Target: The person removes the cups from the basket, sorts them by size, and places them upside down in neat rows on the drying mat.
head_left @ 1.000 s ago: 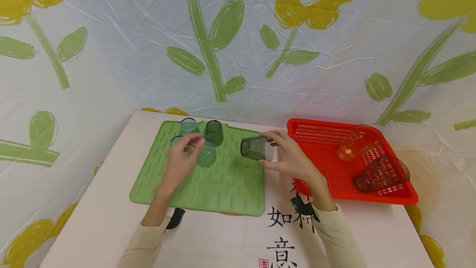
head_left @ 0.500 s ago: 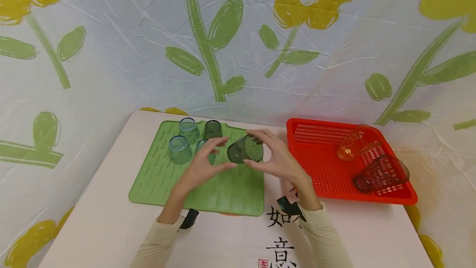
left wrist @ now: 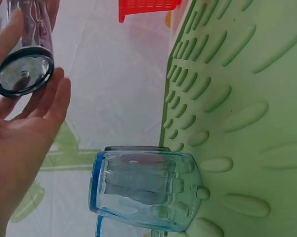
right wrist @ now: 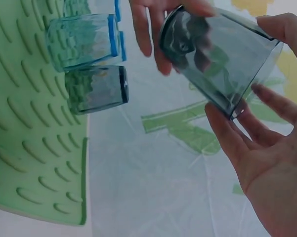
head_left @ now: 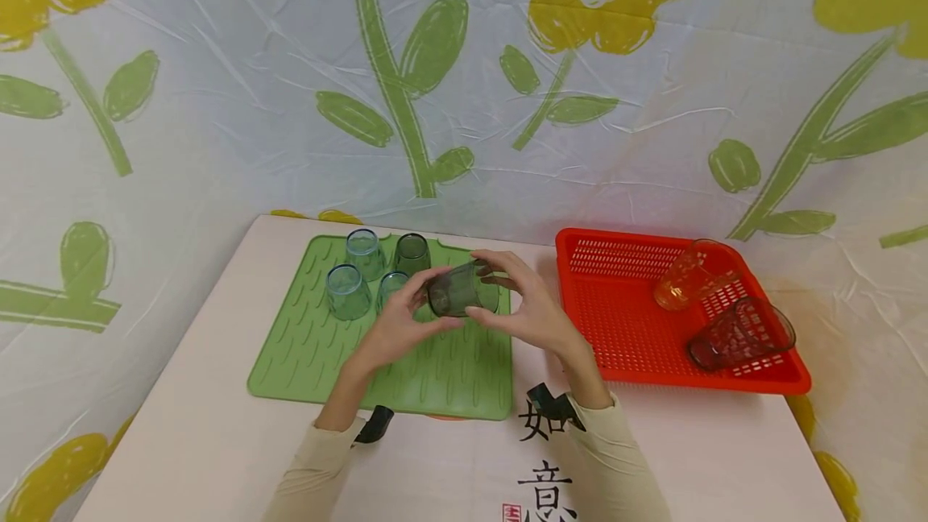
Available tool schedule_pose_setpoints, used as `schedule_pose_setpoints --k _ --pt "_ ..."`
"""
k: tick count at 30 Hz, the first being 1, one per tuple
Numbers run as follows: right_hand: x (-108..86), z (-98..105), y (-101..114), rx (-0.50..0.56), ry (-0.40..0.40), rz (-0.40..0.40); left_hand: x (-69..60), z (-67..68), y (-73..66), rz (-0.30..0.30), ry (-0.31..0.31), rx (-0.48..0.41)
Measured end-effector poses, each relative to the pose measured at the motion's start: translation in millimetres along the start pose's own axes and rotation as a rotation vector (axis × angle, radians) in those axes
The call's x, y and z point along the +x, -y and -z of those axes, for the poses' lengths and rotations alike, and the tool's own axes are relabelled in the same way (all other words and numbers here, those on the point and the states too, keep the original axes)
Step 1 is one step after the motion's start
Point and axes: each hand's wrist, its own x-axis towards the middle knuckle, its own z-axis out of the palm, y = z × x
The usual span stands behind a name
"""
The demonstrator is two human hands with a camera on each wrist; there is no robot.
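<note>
A dark grey glass tumbler (head_left: 458,290) hangs tilted on its side above the green drying mat (head_left: 449,373). My right hand (head_left: 528,308) grips it at the open rim end, thumb in front and fingers behind. At the thick base end my left hand (head_left: 397,327) holds it between thumb and fingers. In the right wrist view the tumbler (right wrist: 222,59) spans both hands. Left of it, blue-ringed glasses (head_left: 348,292) and another dark grey glass (head_left: 412,253) stand on the mat; my left hand partly hides the nearest blue one (head_left: 392,283).
To the right sits a red perforated basket (head_left: 616,373), holding a leaning clear amber-tinted glass (head_left: 681,280) and a dark reddish patterned-looking glass (head_left: 735,337). Black brush characters (head_left: 545,490) mark the pale tabletop in front. A flower-printed sheet (head_left: 290,143) hangs behind.
My right hand has brought the tumbler left over the mat. My left hand has moved right, away from the standing glasses, and taken hold of the tumbler's base end.
</note>
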Motion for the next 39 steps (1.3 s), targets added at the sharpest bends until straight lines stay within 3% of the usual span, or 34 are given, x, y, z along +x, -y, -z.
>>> schedule_pose_setpoints --k 7,13,18,22,29,33,39 --pt "-4.6 0 -7 0.080 0.005 -0.017 1.8 3.7 -1.0 -0.038 0.032 -0.160" --pt "-9.0 -2 -9 0.082 -0.003 -0.121 2.2 5.7 -4.3 -0.067 -0.008 -0.221" --pt "-9.4 -6 -6 0.062 0.018 -0.123 2.6 5.4 -7.4 -0.084 -0.026 -0.181" --pt "-8.0 -10 -1 -0.003 0.052 -0.098 4.0 3.8 -12.2 -0.088 -0.036 -0.095" --pt "-9.3 -20 -15 -0.113 0.098 -0.042 5.3 -2.5 -18.9 -0.061 -0.030 0.010" --pt "-9.2 -27 -17 -0.141 0.080 -0.038 5.7 -6.7 -20.2 -0.090 -0.034 0.057" --pt "-4.6 -36 -19 -0.095 0.034 -0.030 4.8 -2.7 -16.9 -0.125 -0.043 0.084"
